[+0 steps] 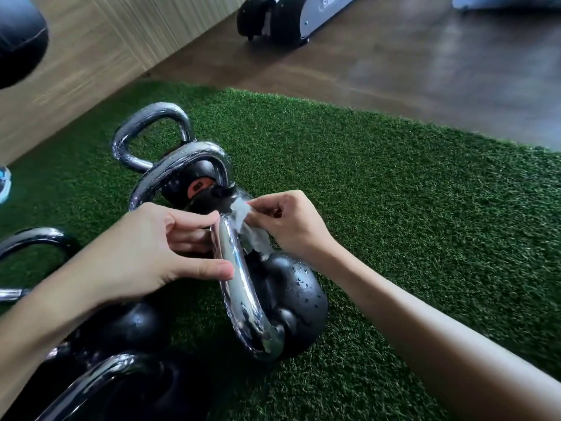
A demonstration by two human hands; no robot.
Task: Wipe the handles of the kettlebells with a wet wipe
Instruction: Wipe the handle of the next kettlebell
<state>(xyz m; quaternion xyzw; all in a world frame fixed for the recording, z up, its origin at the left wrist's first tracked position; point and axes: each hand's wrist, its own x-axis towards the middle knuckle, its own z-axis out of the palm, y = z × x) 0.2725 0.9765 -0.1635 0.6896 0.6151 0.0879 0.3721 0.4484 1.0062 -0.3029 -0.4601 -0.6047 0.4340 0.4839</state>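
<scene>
Status: mid-wipe on the nearest kettlebell (291, 299), which stands on the green turf (394, 208) with its chrome handle (239, 287) running away from me.

- Left hand (145, 253): clamped on the handle's near-left side, thumb on the bar and fingers curled in from above. It's bracing only.
- Right hand (291, 229): pinching the wet wipe (247, 230), bunched up and pressed against the far end of the handle where it bends down to the ball.
- The handle looks wet and streaky along most of the bar, and there are droplets on the black ball. My read is that the far bend is the section being worked and the near bend by the ball may not be covered yet. I can't confirm that from the shine alone.

Next move, as I judge it: drag the wipe round the bend and down the bar toward me. The left hand has to shift off the bar, or its patch gets missed.

After that, the next kettlebell (197, 189), the one with the orange mark, sits just behind and touches or nearly touches this one. More chrome handles show at the left (33, 238) and bottom left (100, 372). I can't tell whether those have been wiped.
</scene>
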